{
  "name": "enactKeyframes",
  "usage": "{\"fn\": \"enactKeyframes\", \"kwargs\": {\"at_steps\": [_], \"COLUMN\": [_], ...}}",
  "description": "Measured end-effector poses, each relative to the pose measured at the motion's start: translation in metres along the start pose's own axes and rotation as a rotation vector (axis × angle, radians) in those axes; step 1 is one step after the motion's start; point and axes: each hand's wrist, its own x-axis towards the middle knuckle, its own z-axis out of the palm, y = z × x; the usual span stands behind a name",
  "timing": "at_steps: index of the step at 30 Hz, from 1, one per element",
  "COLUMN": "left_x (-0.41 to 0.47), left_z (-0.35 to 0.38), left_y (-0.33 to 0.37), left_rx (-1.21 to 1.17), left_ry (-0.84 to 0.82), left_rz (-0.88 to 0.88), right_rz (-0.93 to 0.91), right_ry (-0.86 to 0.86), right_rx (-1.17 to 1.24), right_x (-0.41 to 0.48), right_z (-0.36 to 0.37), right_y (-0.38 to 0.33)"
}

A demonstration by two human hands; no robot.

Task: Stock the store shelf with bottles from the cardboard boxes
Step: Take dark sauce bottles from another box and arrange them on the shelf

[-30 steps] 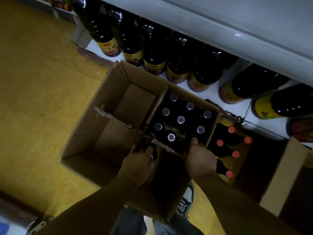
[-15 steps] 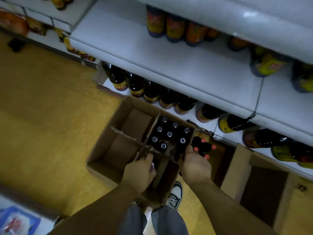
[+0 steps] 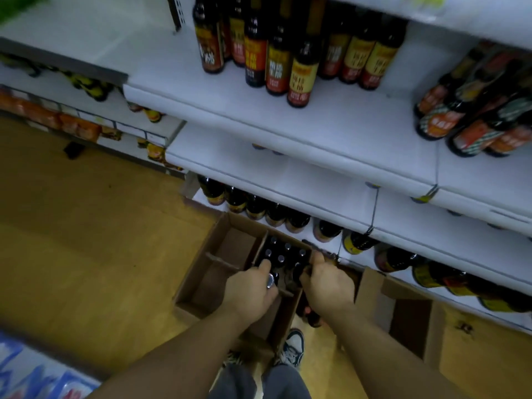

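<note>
Item: left hand [image 3: 252, 290]. Grip narrow, with fingers and thumb curled round the neck of a silver-capped bottle [image 3: 270, 280]. The cap showed between thumb and forefinger, above the near divider of the cardboard box [image 3: 230, 249].

Item: right hand [image 3: 328, 285]. Grip narrow, with fingers curled on a dark bottle [image 3: 296, 273] at the box's right edge. Its cap was hidden.

Item: boxed bottles [image 3: 280, 256]. Silver-capped and upright, they filled the far right compartment. The left compartments showed bare cardboard.

Item: the box stood on the yellow floor [image 3: 100, 240], against the store shelf [image 3: 316, 180]. Large dark bottles [image 3: 276, 214] lined the bottom tier, and labelled bottles [image 3: 276, 61] stood on the upper tier.
</note>
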Motion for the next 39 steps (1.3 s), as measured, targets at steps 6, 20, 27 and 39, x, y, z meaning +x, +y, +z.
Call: {"fn": "enactKeyframes", "kwargs": {"at_steps": [6, 20, 27, 39], "left_x": [-0.030, -0.036, -0.032, -0.024], "left_z": [-0.064, -0.186, -0.226, -0.271], "left_y": [0.034, 0.102, 0.141, 0.214], "left_rx": [-0.012, 0.080, 0.067, 0.046], "left_ry": [0.103, 0.263, 0.325, 0.430], "left_rz": [0.082, 0.194, 0.230, 0.218], "right_rz": [0.023, 0.027, 0.018, -0.103], "right_ry": [0.089, 0.254, 0.335, 0.473], "right_rx": [0.067, -0.048, -0.054, -0.008], "right_x": [-0.043, -0.070, -0.077, -0.088], "right_z": [-0.076, -0.213, -0.270, -0.366], "right_y": [-0.019, -0.051, -0.052, -0.014]}}
